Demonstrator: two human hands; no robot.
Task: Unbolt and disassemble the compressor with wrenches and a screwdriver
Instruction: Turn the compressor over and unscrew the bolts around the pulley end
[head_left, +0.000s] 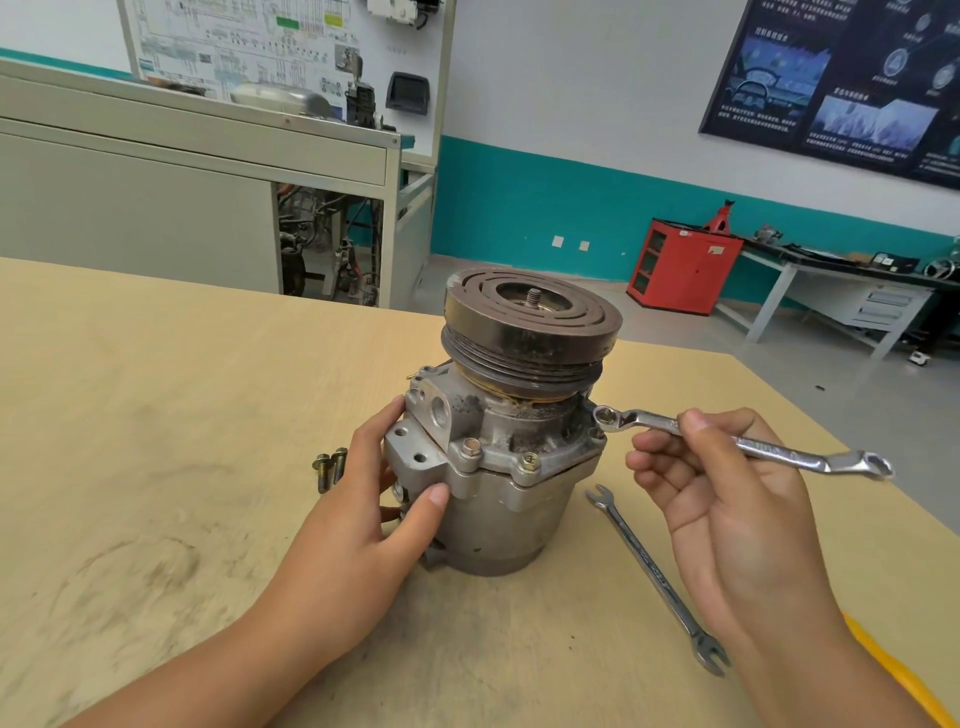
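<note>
The right hand pinches the shank of a shiny steel combination wrench, its ring end at the right flange of the upright grey cast-metal compressor with dark pulley. The left hand curls round the compressor's left side. On the pale wooden table, a second steel wrench lies right of it, two loose bolts left.

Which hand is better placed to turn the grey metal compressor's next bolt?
Right: the right hand grips the shiny combination wrench, its ring end at the grey metal compressor, which the left hand steadies.
</note>
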